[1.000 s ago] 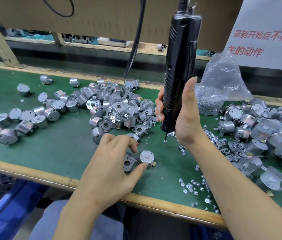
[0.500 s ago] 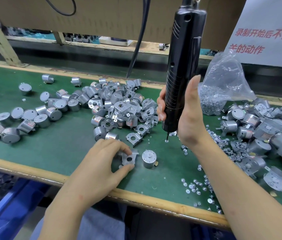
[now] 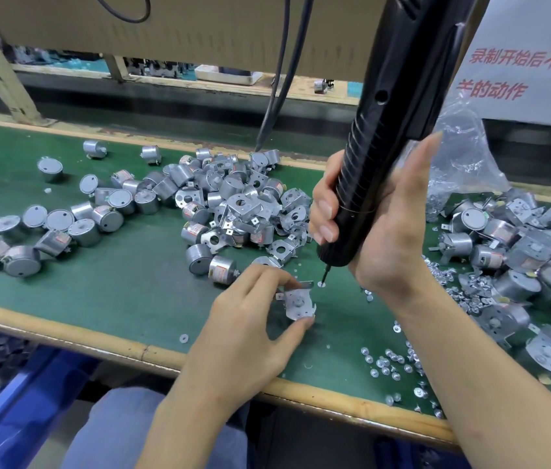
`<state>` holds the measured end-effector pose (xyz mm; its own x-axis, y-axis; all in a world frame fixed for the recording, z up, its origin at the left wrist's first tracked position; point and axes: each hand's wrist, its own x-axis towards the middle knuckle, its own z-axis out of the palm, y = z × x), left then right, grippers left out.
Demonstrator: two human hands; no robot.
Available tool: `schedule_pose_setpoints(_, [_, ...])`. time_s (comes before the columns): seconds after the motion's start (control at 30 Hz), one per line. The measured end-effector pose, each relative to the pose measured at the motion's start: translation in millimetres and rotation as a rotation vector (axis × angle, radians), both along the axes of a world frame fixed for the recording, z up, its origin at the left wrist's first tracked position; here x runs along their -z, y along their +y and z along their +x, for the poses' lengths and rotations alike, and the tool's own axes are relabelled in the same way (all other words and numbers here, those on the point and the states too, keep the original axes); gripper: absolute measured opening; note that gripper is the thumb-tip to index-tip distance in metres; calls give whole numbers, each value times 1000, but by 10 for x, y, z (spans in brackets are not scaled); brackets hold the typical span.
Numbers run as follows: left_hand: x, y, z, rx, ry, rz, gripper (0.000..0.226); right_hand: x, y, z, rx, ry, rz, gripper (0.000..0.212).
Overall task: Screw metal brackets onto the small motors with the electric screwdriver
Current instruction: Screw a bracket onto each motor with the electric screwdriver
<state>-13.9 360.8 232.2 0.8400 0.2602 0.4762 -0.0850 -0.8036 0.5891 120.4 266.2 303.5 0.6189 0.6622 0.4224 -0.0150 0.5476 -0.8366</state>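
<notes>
My left hand (image 3: 250, 319) pinches a metal bracket (image 3: 297, 303) that sits on top of a small motor on the green bench, thumb at its near edge and fingers at its far edge. The motor under it is mostly hidden. My right hand (image 3: 385, 231) grips the black electric screwdriver (image 3: 379, 143), which leans to the upper right. Its bit tip touches a loose screw (image 3: 321, 284) on the mat, just right of the bracket.
A heap of motors and brackets (image 3: 233, 208) lies behind my left hand. Bare motors (image 3: 61, 221) spread to the left. Assembled motors (image 3: 511, 252) pile at the right beside a plastic bag (image 3: 463, 164). Loose screws (image 3: 389, 363) scatter near the bench's wooden front edge (image 3: 132, 348).
My left hand has set the bracket onto the motor and now holds both together. The screwdriver has tilted and its tip has come down onto a screw beside the bracket.
</notes>
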Motion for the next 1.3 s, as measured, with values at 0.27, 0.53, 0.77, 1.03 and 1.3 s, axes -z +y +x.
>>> schedule_pose_setpoints(0.27, [24, -3, 10, 10, 37, -43, 44, 16, -4, -117, -212, 82, 13, 79])
schedule_pose_setpoints(0.53, [34, 8, 28, 3, 4, -38, 37, 71, 55, -172, -266, 30, 18, 68])
schedule_pose_setpoints(0.77, [23, 7, 34, -2, -15, -16, 36, 97, 73, -182, -253, 44, 13, 68])
schedule_pose_setpoints(1.03, [2, 10, 36, 12, -7, -23, 29, 128, 88, -212, -269, 60, 9, 69])
schedule_pose_setpoints(1.3, [12, 14, 37, 16, -10, -26, 35, 145, 104, -226, -273, 58, 2, 69])
